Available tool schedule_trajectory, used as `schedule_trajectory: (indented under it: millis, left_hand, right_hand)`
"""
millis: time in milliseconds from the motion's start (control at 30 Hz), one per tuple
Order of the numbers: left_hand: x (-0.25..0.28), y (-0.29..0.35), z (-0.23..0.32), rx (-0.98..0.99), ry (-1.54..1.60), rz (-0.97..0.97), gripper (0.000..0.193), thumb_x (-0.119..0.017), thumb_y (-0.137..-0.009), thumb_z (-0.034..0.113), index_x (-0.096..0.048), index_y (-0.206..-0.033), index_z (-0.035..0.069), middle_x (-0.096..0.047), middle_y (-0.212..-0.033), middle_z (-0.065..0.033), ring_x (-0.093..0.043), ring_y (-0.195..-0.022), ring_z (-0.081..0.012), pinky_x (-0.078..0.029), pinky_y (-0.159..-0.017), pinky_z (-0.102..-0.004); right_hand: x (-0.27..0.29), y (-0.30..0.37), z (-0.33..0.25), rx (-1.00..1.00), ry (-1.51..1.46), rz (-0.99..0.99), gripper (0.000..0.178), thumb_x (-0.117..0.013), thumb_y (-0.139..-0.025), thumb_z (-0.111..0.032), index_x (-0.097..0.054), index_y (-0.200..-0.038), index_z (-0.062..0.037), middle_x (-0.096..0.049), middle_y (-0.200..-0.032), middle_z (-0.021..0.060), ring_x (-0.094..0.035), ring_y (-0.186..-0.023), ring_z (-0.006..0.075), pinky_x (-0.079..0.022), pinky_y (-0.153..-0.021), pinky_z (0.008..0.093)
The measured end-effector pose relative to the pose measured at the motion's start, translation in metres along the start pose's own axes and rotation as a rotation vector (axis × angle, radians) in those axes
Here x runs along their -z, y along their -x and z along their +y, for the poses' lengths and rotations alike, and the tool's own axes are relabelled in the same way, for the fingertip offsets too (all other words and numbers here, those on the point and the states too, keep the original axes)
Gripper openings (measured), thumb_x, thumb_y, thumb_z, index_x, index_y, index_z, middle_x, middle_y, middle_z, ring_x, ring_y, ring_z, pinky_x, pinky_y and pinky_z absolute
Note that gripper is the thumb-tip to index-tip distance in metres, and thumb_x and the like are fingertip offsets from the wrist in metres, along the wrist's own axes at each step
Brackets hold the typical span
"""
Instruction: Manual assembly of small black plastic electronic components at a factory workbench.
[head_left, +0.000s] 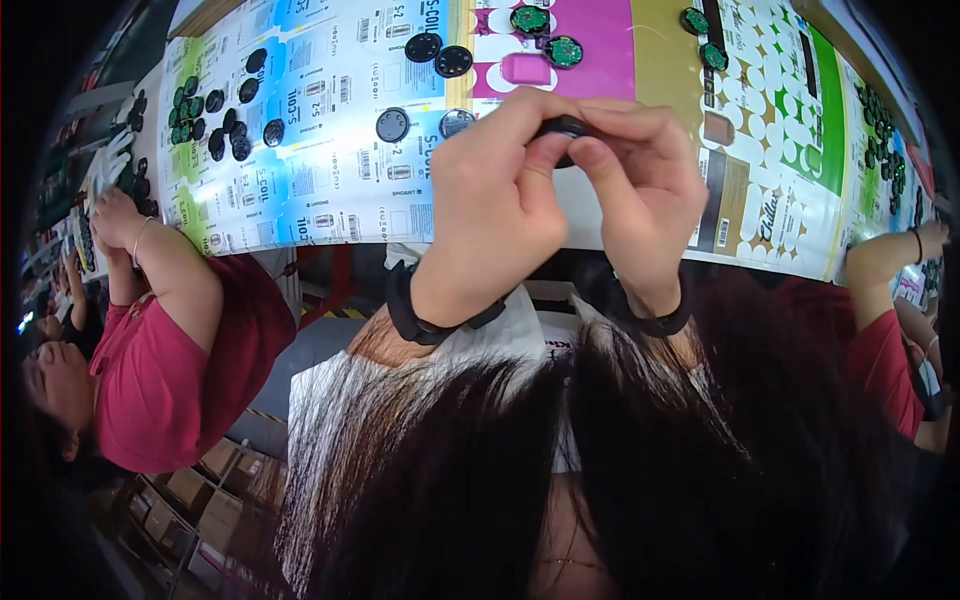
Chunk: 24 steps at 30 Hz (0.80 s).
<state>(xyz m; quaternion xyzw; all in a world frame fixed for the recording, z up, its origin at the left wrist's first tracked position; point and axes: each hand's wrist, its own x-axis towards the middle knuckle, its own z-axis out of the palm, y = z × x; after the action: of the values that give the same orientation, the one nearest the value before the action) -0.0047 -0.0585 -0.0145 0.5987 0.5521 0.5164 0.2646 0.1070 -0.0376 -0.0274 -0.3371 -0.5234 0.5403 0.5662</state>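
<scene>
In front of me, over the near part of the table, my left hand [500, 190] and my right hand [645, 165] meet with curled fingers. Between their thumbs and fingertips they pinch a round black part [563, 127]; the fingers cover most of it, so its face cannot be made out. Just left of my left hand lies a grey disc with small holes [392, 125], and a second grey disc [457, 122] is partly hidden by the knuckles. Beyond are two black discs [454, 61] and two round green circuit boards [563, 52] in dark housings.
Printed packaging sheets [350, 190] cover the table. Black round parts [240, 147] are scattered at the left, with green boards [185, 110] beside them. Two more circuit boards [714, 56] lie to the right. Co-workers in red sit at left [170, 380] and right [885, 370].
</scene>
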Motion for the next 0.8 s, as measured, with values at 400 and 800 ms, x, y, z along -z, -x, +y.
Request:
schedule_trajectory:
  millis: [400,800]
  left_hand:
    - [0.142,-0.033,-0.103,0.036,-0.885,0.003,0.027,-0.049,-0.081,0.008,-0.054,-0.106,0.000,-0.060,-0.094,-0.0176,-0.058,-0.086,-0.0283,-0.045,-0.076,-0.0354]
    - [0.063,-0.146,-0.082,-0.172,-0.773,-0.220,0.032,-0.062,-0.071,0.013,-0.057,-0.101,0.005,-0.061,-0.090,-0.0136,-0.060,-0.079,-0.0267,-0.047,-0.072,-0.0326]
  right_hand:
    - [-0.045,-0.089,0.043,0.351,1.055,-0.687,0.037,-0.062,-0.071,-0.005,-0.046,-0.104,0.0020,-0.052,-0.095,0.0165,-0.055,-0.086,0.0291,-0.047,-0.072,0.0325]
    - [-0.048,-0.092,0.041,0.464,1.212,-0.798,0.023,-0.056,-0.074,-0.007,-0.050,-0.093,0.0041,-0.053,-0.084,0.0158,-0.057,-0.077,0.0307,-0.048,-0.064,0.0343]
